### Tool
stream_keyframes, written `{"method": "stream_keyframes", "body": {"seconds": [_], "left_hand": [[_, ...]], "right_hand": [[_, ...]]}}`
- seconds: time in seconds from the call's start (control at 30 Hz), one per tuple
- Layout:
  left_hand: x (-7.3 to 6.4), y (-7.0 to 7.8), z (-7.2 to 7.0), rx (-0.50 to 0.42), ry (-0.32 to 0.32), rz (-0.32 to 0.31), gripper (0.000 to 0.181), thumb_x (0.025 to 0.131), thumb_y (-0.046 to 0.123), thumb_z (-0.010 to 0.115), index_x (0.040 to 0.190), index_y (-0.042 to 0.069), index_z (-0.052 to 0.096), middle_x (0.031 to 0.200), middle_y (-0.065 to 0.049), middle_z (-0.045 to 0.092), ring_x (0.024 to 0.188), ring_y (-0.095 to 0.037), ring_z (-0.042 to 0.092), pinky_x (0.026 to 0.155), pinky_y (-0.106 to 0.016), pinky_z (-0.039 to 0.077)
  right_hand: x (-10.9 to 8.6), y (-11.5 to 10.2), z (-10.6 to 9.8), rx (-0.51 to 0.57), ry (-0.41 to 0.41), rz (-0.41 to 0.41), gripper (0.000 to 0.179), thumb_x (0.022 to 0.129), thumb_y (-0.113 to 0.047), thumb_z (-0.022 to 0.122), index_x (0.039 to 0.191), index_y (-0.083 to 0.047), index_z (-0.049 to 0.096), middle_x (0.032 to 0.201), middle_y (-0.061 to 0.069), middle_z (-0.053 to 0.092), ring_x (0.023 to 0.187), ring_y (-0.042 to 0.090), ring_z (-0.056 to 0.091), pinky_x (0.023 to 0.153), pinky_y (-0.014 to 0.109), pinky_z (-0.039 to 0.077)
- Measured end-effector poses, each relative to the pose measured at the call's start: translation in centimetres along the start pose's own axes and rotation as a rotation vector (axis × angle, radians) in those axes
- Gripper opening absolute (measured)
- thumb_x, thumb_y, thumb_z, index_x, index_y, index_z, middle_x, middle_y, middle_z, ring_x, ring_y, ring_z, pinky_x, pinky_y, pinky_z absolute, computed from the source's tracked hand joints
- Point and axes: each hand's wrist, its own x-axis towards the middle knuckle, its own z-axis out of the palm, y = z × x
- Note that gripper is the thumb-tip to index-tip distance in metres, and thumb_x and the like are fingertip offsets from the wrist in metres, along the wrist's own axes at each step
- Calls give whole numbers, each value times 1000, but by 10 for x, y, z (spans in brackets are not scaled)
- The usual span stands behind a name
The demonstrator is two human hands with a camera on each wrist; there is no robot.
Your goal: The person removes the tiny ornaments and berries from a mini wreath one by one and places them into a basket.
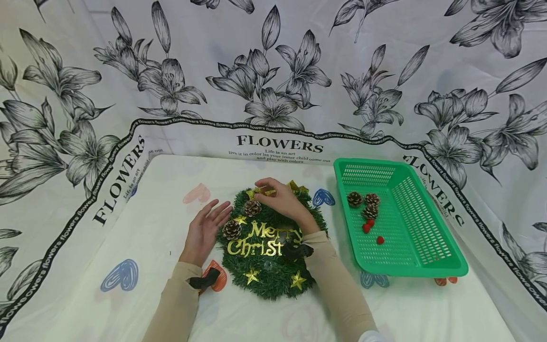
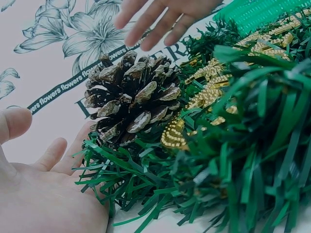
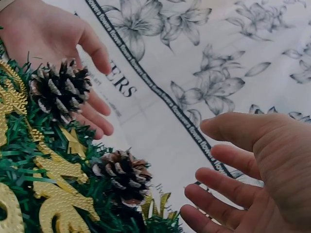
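Note:
A green tinsel wreath (image 1: 273,280) lies on the table with gold "Merry Christ..." lettering (image 1: 256,247) across it; my right arm hides part of the letters. Two pine cones, one upper (image 1: 252,207) and one lower (image 1: 232,230), sit on its left side near a gold star (image 1: 240,220). My left hand (image 1: 204,233) is beside the wreath's left edge, palm turned up, fingers extended and holding nothing. Over the wreath's top is my right hand (image 1: 279,197), its fingers loosely bent and apart, with nothing between them. In the right wrist view that hand (image 3: 243,179) is near the upper pine cone (image 3: 125,177).
A green plastic basket (image 1: 410,270) stands to the right of the wreath. Inside it are several pine cones (image 1: 371,212) and red berry-like pieces (image 1: 380,240). White cloth with printed hearts covers the table (image 1: 149,213), and a flower-printed curtain (image 1: 273,95) hangs behind.

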Motion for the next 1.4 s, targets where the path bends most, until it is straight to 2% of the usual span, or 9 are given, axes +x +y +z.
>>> {"method": "stream_keyframes", "body": {"seconds": [0.23,0.5,1.0,1.13,1.4], "left_hand": [[1,-1,1,11,18,-1,62,112,42,35,162,12,16,164,-16,34,150,-27,40,127,-38,37],[0,0,1,4,17,7,61,112,42,34,162,13,15,164,-18,33,151,-28,38,127,-38,36],[0,-1,0,6,11,12,61,112,41,33,162,11,15,164,-17,35,148,-25,43,125,-35,39],[0,0,1,10,2,10,62,112,40,33,163,11,13,164,-17,33,149,-26,41,125,-35,40],[-1,0,1,12,0,8,62,112,41,33,163,12,13,165,-17,33,151,-27,39,128,-39,34]], "right_hand": [[0,4,5,-1,-26,22,44,101,-26,65,141,-12,55,145,15,55,134,32,54,113,49,51],[0,8,9,-23,-48,30,50,102,-24,64,145,-3,50,145,15,54,133,31,53,112,51,51],[-1,13,15,-105,-76,21,55,101,-25,65,148,-4,47,146,16,51,133,31,52,107,51,53],[1,15,19,-117,-99,12,55,101,-24,66,149,-5,47,149,14,48,136,32,50,108,51,53],[5,14,24,-207,-125,-9,58,99,-25,68,149,-5,47,153,13,46,140,33,47,114,50,50]]}}
